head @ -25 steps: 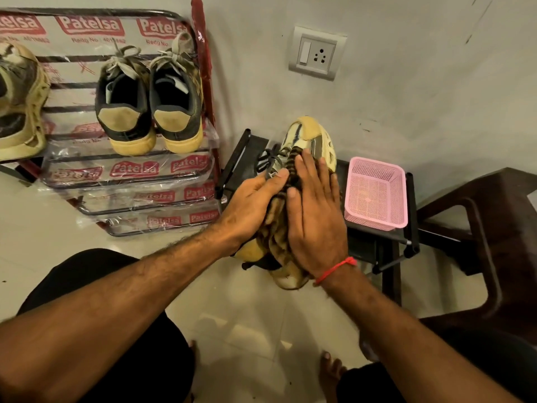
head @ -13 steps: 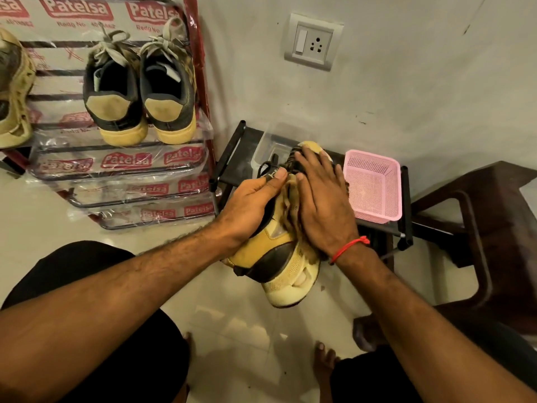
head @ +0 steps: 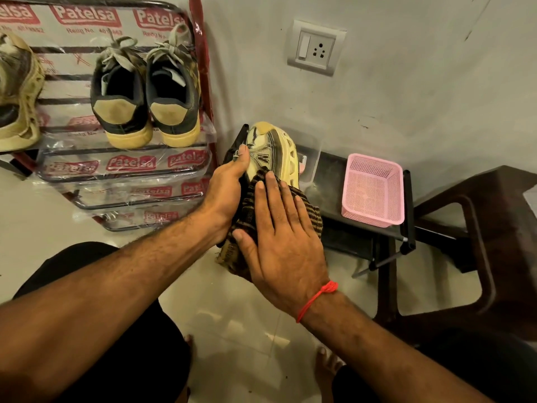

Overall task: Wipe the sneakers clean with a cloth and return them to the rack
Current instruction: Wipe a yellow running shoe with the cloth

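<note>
Wiping the sneaker's side

Your left hand [head: 229, 187] grips the sneaker [head: 271, 154], toe pointing away; your flat right hand [head: 280, 237] presses the cloth [head: 247, 222] on its near end.

sneaker [head: 271, 152]: was cream-yellow with grey and black panels
cloth [head: 250, 225]: was striped brown and black
basket [head: 373, 216]: was pink mesh
wrist thread [head: 318, 298]: was red
pair on rack [head: 145, 94]: was dark grey with tan heel patches and yellow soles
rack [head: 207, 91]: had a red post and clear wrapping printed red and white
wall socket [head: 315, 49]: was white
table [head: 334, 175]: was black
</note>
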The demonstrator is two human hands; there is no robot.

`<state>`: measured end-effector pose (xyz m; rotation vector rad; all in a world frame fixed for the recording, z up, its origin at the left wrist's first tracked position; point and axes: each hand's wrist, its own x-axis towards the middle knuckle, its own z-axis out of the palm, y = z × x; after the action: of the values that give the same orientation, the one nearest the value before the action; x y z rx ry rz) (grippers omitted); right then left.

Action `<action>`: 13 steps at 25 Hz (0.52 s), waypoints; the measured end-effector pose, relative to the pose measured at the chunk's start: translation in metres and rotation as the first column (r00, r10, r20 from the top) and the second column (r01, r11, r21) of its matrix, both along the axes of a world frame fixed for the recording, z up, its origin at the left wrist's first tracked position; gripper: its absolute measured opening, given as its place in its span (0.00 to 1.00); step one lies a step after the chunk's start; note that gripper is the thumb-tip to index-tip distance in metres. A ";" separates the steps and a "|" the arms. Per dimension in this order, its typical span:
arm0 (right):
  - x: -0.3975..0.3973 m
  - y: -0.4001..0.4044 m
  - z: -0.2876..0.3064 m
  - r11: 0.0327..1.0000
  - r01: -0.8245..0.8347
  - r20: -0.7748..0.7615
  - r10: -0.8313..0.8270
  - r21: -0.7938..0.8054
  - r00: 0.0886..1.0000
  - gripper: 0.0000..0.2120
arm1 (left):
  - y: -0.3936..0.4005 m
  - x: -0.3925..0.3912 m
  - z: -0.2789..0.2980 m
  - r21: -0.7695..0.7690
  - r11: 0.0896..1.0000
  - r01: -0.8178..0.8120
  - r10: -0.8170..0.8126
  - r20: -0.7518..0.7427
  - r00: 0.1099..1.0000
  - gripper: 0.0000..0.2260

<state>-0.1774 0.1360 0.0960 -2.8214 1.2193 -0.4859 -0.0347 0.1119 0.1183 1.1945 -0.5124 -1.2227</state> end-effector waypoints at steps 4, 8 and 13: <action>-0.001 -0.027 -0.003 0.985 0.030 0.233 -0.070 0.172 0.970 0.32 | 0.004 -0.016 -0.005 -0.043 0.996 0.077 -0.076 0.038 0.996 0.21; -0.009 -0.064 -0.003 0.952 0.020 0.413 -0.151 0.305 0.898 0.31 | 0.013 -0.035 -0.008 -0.047 0.984 0.174 -0.170 0.086 0.982 0.20; -0.033 -0.113 0.011 0.972 0.084 0.367 -0.162 0.219 0.916 0.31 | 0.022 -0.056 -0.008 -0.118 0.953 0.279 -0.271 0.081 0.959 0.17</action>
<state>-0.2107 0.0235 0.1074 -2.3455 1.2819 -0.8247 -0.0905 0.1341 0.1100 1.0798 -0.8151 -1.3682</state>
